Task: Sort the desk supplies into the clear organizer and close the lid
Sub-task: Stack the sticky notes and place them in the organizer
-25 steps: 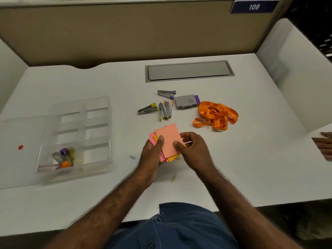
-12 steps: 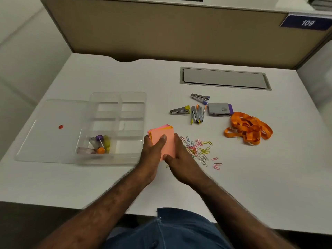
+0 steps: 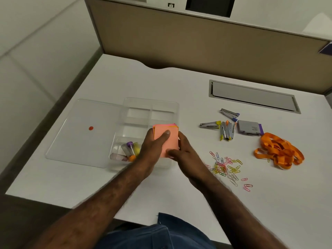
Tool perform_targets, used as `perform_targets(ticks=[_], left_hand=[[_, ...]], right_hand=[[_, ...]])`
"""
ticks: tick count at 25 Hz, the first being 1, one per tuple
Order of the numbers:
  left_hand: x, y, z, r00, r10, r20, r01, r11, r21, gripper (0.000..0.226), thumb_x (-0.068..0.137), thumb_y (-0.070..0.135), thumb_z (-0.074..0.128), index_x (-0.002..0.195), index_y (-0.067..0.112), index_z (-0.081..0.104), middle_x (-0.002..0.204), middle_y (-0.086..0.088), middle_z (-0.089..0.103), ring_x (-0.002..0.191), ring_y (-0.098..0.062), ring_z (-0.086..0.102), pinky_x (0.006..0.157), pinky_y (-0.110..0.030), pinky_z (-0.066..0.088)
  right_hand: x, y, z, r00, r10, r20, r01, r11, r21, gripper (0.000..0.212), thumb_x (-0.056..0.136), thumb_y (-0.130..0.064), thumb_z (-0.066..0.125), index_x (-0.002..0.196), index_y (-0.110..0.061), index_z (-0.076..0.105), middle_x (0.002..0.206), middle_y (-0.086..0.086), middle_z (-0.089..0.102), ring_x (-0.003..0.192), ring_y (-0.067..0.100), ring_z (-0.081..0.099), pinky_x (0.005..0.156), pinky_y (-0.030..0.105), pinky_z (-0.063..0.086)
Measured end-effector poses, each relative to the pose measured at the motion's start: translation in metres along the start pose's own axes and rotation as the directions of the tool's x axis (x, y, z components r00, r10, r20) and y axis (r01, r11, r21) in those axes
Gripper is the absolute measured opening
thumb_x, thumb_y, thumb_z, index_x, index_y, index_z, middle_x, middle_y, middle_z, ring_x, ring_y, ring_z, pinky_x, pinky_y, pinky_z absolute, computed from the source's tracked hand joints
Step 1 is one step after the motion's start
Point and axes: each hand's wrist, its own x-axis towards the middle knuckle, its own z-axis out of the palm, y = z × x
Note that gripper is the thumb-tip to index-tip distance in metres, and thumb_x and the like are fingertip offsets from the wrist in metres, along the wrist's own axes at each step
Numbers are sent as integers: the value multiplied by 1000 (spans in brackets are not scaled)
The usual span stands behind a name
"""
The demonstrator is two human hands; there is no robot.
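Clear organizer [image 3: 172, 106]: one on the white desk [image 3: 107, 177], lid [image 3: 80, 132] lying open flat to its left; small capped tubes [image 3: 130, 149] sit in its near-left compartment.
Notes [image 3: 166, 139]: one pink stack, held above the organizer's right side.
Your left hand [image 3: 152, 150]: thumb on top of the notes, fingers beneath.
Your right hand [image 3: 183, 155]: fingers curled, pinching the stack's near-right edge.
Staplers [image 3: 225, 128]: about five, clustered.
Staple box [image 3: 248, 127]: one.
Orange lanyards [image 3: 278, 152]: one tangled heap.
Paperclips [image 3: 226, 167]: many, loose, uncounted.
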Motion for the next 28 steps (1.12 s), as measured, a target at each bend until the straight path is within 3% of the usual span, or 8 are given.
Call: perform_targets(ticks=[4, 10, 12, 15, 19, 21, 25, 28], left_hand=[[22, 13, -42, 999, 51, 3, -51, 996, 73, 46, 98, 45, 65, 137, 22, 53, 130, -2, 65, 116, -24, 64, 99, -48, 57], [60, 28, -96, 997, 79, 20, -81, 981, 175, 35, 101, 43, 61, 126, 18, 60, 119, -5, 70, 106, -26, 68, 81, -44, 59], [77, 33, -113, 997, 67, 37, -71, 991, 112, 31, 103, 35, 61, 127, 14, 63, 118, -9, 72, 108, -32, 69, 88, -54, 61], [102, 38, -129, 1000, -13, 25, 15, 997, -82, 31, 103, 28, 62, 128, 10, 63, 121, -11, 72, 112, -32, 70, 97, -51, 60], [122, 42, -131, 992, -125, 22, 125, 928, -352, 10, 103, 21, 63, 112, 17, 63, 112, -6, 71, 103, -25, 71, 75, -34, 65], [128, 40, -131, 988, -147, 35, 150, 915, -375, 14, 103, 21, 62, 116, 15, 61, 115, -9, 71, 103, -26, 71, 79, -37, 65], [138, 35, -142, 996, -80, -39, 71, 977, -202, 11, 103, 25, 63, 107, 15, 67, 104, -12, 75, 88, -26, 79, 81, -39, 65], [151, 31, -161, 990, 85, -111, -88, 996, -22, 15, 100, 18, 63, 110, 11, 71, 97, -12, 77, 80, -23, 78, 76, -37, 66]], right_hand=[[28, -8, 28, 983, 41, -180, -23, 994, 104, 37, 98, -3, 58, 132, -17, 67, 98, 4, 78, 101, 29, 75, 76, 34, 63], [80, -21, 64, 969, 93, -228, -72, 992, 102, 34, 91, -1, 64, 123, -9, 71, 104, 14, 77, 96, 30, 75, 68, 33, 60], [103, -32, 72, 961, 102, -256, -83, 993, 83, 34, 91, -6, 65, 123, -11, 72, 110, 10, 76, 98, 28, 74, 68, 32, 59], [130, -43, 81, 965, 168, -202, -124, 969, 213, 34, 92, -13, 72, 126, -11, 68, 117, 11, 74, 102, 31, 75, 83, 41, 64], [148, -40, 101, 968, 197, -153, -129, 920, 370, 41, 95, -12, 71, 134, -10, 60, 127, 13, 70, 107, 34, 74, 95, 50, 60], [157, -36, 108, 962, 182, -204, -98, 926, 364, 41, 96, -10, 68, 136, -12, 59, 129, 11, 69, 110, 33, 73, 93, 48, 61], [176, -37, 102, 933, 203, -296, -102, 941, 323, 38, 91, -5, 67, 129, -11, 65, 123, 12, 69, 111, 36, 70, 73, 35, 63], [193, -37, 92, 890, 182, -418, -109, 975, 193, 34, 84, -4, 66, 117, -13, 72, 114, 12, 72, 109, 38, 69, 62, 32, 59]])
